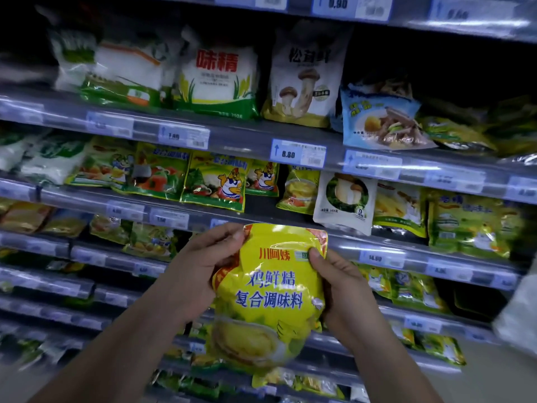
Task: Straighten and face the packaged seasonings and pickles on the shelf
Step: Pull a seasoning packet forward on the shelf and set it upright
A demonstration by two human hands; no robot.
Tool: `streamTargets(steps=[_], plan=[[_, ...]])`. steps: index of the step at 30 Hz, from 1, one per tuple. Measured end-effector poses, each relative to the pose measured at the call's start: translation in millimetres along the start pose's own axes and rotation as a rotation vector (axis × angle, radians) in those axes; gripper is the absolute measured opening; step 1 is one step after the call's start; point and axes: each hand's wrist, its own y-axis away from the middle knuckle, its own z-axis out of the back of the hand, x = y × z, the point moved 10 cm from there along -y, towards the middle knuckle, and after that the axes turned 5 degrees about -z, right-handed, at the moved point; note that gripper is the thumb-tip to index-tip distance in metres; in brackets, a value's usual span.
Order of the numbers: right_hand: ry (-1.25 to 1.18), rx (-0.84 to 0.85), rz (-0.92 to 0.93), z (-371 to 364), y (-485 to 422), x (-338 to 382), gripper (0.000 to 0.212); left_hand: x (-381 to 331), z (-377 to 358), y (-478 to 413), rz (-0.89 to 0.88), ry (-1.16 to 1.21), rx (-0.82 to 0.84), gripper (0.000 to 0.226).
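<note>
Head view puts the yellow seasoning pouch (270, 298) at lower centre of the frame, off the shelf and upright, print toward me. My left hand (200, 266) pinches its upper left edge and my right hand (337, 283) clamps the right side, both grips closed on it, probably so I can check its face before setting it back. Above it, a dark gap (258, 203) beside the chicken-print packs (215, 181) looks like a likely slot. Fingers behind the pouch are hidden; the frame's left and right edges blur, and most price tags are unreadable.
</note>
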Motion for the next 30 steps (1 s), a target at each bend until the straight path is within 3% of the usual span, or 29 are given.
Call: streamTargets(steps=[2,7,10,12,14,16,18,20,24,27,30], plan=[[-0.034,0.018,-0.033,-8,-9,-1,0.024,0,11,-10,0.034,0.098,0.005,0.019],[-0.054,-0.005,-0.043,-20,-35,-5,0.029,-12,38,-35,-0.002,0.013,0.025,0.025],[-0.024,-0.059,-0.055,-25,-52,-11,0.033,-38,56,-48,-0.232,-0.427,-0.008,0.02],[-0.005,-0.099,-0.045,-26,-61,-14,0.04,-47,65,-54,-0.322,-0.571,-0.022,0.02],[-0.019,-0.13,-0.015,-26,-68,-12,0.041,-36,69,-63,-0.257,-0.491,0.05,0.038],[-0.048,-0.149,0.008,-24,-74,-9,0.043,-4,66,-70,-0.052,-0.378,0.193,0.063],[-0.06,-0.161,0.019,-22,-79,-6,0.045,19,58,-68,0.047,-0.426,0.32,0.043],[-0.046,-0.125,0.018,-25,-81,-5,0.05,21,61,-71,0.004,-0.514,0.266,0.023],[0.149,0.018,-0.039,-39,-80,-27,0.081,19,75,-78,-0.026,-0.353,0.087,0.029],[0.35,0.081,-0.026,-45,-84,-39,0.052,11,80,-87,-0.062,-0.351,0.016,0.027],[0.241,0.061,-0.065,-34,-86,-38,0.047,25,80,-92,0.058,-0.256,0.033,0.028]])
